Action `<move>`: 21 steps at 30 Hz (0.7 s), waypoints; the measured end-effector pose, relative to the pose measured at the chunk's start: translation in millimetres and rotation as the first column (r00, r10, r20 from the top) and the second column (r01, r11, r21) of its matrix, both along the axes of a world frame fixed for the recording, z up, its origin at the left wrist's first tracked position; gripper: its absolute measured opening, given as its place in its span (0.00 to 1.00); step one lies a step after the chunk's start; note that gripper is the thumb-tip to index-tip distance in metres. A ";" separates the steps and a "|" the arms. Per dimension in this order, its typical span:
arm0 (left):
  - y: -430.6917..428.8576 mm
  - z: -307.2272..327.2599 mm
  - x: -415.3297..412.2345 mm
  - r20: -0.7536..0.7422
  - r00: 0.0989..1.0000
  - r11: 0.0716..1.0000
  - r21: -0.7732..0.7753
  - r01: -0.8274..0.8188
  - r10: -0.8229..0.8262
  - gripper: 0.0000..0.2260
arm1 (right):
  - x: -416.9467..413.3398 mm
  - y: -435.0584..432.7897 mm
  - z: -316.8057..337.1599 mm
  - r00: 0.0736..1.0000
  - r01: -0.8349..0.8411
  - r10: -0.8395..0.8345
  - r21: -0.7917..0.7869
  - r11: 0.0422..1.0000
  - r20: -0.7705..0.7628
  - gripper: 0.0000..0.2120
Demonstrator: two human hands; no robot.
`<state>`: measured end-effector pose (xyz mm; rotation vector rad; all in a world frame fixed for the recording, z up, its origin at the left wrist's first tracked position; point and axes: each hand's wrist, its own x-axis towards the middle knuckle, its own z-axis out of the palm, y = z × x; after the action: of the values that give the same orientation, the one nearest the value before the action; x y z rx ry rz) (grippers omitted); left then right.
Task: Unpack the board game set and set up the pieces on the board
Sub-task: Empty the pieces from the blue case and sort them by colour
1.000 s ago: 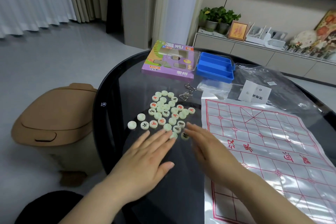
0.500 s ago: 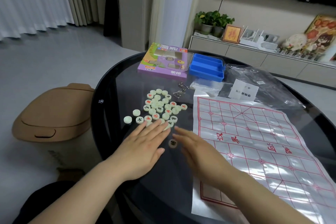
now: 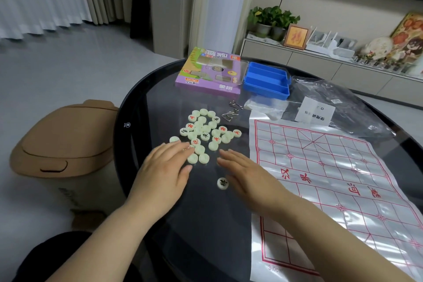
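Pieces (image 3: 203, 130) clustered on table (image 3: 142, 107) left of board (image 3: 332, 178), whose right edge is cut off. Left hand (image 3: 164, 171) flat, fingertips hiding some pieces; right hand (image 3: 247, 174) flat, empty; lone piece (image 3: 222, 183) between them.

We view from one head-worn wide-angle camera, facing forward and down, close above the round dark glass bench (image 3: 160, 103).

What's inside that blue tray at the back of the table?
The blue tray shows two long compartments split by a divider, with nothing lying in the parts that show. Its near wall hides part of the front compartment's floor.
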<state>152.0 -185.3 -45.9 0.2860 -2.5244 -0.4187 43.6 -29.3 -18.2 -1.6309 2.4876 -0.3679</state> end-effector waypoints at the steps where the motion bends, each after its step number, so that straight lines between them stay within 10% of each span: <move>1: -3.6 -1.6 -0.1 -0.020 0.999 1.000 -0.005 -0.025 0.025 0.18 | 3.0 5.5 -1.3 1.000 0.001 -0.001 -0.016 1.000 0.013 0.28; 9: -3.7 -6.3 -2.9 0.014 0.999 0.989 -0.142 0.034 -0.032 0.19 | 32.7 24.2 -4.1 0.990 -0.113 0.119 -0.087 0.990 0.070 0.26; 15: -3.3 -7.4 -4.2 0.003 1.000 0.987 -0.161 0.003 -0.002 0.17 | 16.3 -4.1 7.3 0.988 0.098 -0.059 -0.279 0.955 0.145 0.16; 21: 1.7 9.9 2.4 0.083 0.996 0.976 0.219 0.019 -0.038 0.22 | 4.0 -43.7 0.9 0.980 0.184 -0.160 -0.220 0.958 0.119 0.15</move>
<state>154.4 -183.6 -36.0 0.3582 -2.5718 -0.7117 47.6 -73.0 -17.3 -1.4302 2.5981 -0.7672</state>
